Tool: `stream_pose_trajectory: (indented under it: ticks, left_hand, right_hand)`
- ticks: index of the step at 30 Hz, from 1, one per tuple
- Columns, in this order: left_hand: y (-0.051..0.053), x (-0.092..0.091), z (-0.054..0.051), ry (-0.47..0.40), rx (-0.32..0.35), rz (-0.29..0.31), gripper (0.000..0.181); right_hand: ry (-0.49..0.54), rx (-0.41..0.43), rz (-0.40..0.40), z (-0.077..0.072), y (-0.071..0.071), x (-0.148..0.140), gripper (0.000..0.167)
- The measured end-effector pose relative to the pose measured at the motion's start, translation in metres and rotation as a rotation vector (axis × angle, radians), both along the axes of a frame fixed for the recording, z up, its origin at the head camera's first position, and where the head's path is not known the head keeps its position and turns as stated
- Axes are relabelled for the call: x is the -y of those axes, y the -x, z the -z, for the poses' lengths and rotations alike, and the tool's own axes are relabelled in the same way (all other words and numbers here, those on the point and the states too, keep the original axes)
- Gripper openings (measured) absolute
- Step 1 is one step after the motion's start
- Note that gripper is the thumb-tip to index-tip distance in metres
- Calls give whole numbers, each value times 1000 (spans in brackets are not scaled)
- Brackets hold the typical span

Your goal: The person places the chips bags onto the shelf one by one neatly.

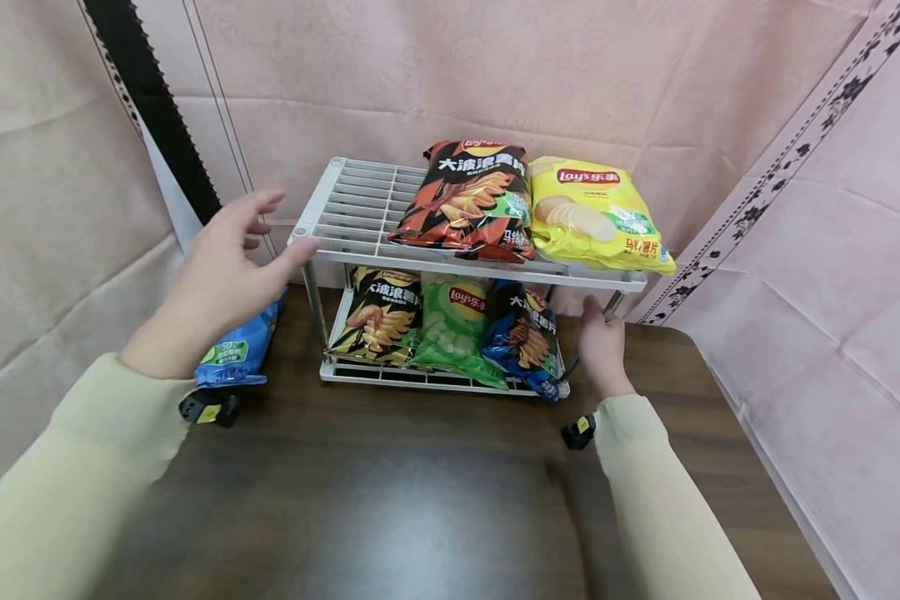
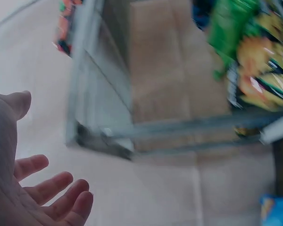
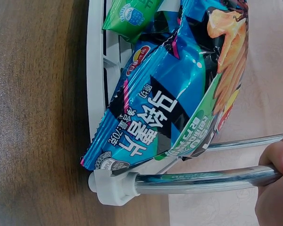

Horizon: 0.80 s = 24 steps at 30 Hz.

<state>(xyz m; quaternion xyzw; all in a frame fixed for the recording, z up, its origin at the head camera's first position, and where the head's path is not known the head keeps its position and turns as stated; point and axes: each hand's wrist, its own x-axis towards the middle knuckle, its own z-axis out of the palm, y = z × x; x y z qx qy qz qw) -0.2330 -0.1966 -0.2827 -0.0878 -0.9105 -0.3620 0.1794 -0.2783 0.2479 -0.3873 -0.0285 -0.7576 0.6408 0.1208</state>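
A two-tier white rack (image 1: 435, 265) with metal posts stands on the table. My left hand (image 1: 221, 275) is beside the upper shelf's left end, fingers loosely spread and holding nothing; the left wrist view shows the palm apart from the frame. Low on the right, my right hand (image 1: 602, 346) grips the front metal post (image 3: 203, 182). On top lie a red-and-black chip bag (image 1: 468, 200) and a yellow chip bag (image 1: 596, 212). Below are a black-and-gold chip bag (image 1: 382, 317), a green one (image 1: 453, 325) and a blue-and-black one (image 1: 523, 333), which leans over the front edge.
Another blue bag (image 1: 240, 350) stands left of the rack, partly hidden behind my left forearm. The brown wooden table (image 1: 390, 492) extends toward me. Pink cloth (image 1: 532, 75) hangs behind the rack and along both sides.
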Motion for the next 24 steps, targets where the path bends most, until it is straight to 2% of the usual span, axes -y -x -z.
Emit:
stream_pose_trajectory:
  ticks: [4,9,15,24]
  left_hand:
    - [0,24,17,46,54,-48,81]
    - [2,47,36,80,79,-101,85]
    - [7,70,58,115,152,-133,92]
    - [12,101,96,163,224,-160,98]
  right_hand:
    - [43,-9,-21,0,2,-1,57]
    - [54,-19,-37,1,3,-2,58]
    - [50,-5,-31,1,2,-3,58]
    - [46,-9,-42,1,2,-2,57]
